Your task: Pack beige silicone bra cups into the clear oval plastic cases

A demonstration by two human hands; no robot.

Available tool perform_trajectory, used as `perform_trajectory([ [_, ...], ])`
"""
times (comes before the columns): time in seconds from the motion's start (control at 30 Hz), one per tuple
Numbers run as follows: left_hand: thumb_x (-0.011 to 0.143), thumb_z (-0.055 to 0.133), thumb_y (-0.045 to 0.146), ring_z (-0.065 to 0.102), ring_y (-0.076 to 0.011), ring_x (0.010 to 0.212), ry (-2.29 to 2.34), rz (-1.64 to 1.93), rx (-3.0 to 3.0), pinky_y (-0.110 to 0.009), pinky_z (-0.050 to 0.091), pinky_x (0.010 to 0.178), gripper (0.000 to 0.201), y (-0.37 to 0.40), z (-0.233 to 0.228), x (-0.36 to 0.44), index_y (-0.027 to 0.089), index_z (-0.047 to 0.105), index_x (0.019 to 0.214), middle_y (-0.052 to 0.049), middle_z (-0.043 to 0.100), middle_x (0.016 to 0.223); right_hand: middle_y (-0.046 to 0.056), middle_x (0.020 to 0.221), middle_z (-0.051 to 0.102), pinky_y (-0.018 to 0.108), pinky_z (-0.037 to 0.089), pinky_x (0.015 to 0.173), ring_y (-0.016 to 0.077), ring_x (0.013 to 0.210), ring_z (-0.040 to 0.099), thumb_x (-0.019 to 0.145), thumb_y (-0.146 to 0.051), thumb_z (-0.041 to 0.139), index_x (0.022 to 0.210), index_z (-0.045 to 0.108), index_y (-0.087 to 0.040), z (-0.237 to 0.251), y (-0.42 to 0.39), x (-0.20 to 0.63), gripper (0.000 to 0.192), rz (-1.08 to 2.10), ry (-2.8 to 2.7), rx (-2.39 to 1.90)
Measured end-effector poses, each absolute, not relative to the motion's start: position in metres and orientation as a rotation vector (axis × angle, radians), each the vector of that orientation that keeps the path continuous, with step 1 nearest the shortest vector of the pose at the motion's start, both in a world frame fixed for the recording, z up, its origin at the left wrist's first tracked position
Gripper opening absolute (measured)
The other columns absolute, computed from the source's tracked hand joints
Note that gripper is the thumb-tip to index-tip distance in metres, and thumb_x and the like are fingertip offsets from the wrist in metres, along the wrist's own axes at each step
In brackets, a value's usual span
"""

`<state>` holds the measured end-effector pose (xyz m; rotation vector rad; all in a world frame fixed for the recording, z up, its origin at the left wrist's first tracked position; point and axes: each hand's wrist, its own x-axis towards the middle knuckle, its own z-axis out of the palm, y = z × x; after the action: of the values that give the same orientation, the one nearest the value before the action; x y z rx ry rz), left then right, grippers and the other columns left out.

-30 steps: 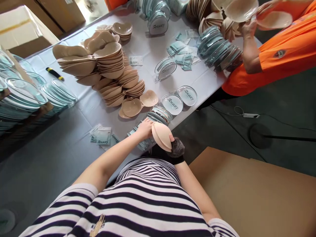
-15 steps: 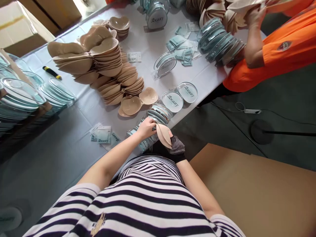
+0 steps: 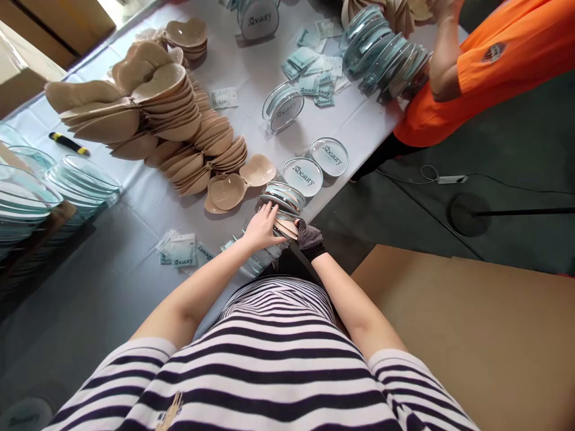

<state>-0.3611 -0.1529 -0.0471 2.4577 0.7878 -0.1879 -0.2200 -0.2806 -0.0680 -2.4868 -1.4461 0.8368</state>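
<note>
The bare left hand lies flat and open on the pad that the gloved right hand pinches (by its edge), so a hard push could tip the stack of clear cases off the table.

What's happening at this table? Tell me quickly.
A person in a striped shirt presses a beige pad into the row of clear round cases at the table's near edge, bare left hand on top, gloved right hand beside it. Stacks of beige pads lie behind. Across the table, a person in orange handles more.
</note>
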Motion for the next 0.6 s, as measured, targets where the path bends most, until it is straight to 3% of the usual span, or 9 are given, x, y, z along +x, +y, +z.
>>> perform_trajectory([
  [0.17, 0.068, 0.078, 0.052, 0.027, -0.0430, 0.147, 0.792, -0.225, 2.462, -0.050, 0.033, 0.116, 0.112, -0.150, -0.044, -0.361, 0.005, 0.023, 0.154, -0.029, 0.020, 0.160, 0.008, 0.115, 0.071, 0.027, 0.048, 0.080, 0.0225, 0.093, 0.069, 0.080, -0.030, 0.063, 0.121, 0.057, -0.019, -0.066, -0.303, -0.214, 0.043, 0.836, -1.327, -2.396],
  [0.4, 0.070, 0.077, 0.054, 0.025, -0.0428, 0.148, 0.759, -0.222, 2.488, -0.050, 0.031, 0.117, 0.111, -0.150, -0.046, -0.360, 0.005, 0.024, 0.154, -0.028, 0.020, 0.161, 0.010, 0.096, 0.073, 0.027, 0.050, 0.074, 0.0184, 0.082, 0.067, 0.085, -0.016, 0.047, 0.103, 0.058, -0.016, -0.073, -0.288, -0.226, 0.022, 0.866, -1.018, -2.456],
  [0.6, 0.070, 0.076, 0.055, 0.026, -0.0436, 0.147, 0.751, -0.247, 2.504, -0.052, 0.033, 0.116, 0.112, -0.150, -0.046, -0.360, 0.003, 0.023, 0.154, -0.030, 0.019, 0.160, 0.004, 0.098, 0.075, 0.025, 0.049, 0.073, 0.0188, 0.085, 0.069, 0.081, -0.021, 0.062, 0.100, 0.064, -0.021, -0.066, -0.302, -0.219, 0.020, 0.956, -1.059, -2.384],
])
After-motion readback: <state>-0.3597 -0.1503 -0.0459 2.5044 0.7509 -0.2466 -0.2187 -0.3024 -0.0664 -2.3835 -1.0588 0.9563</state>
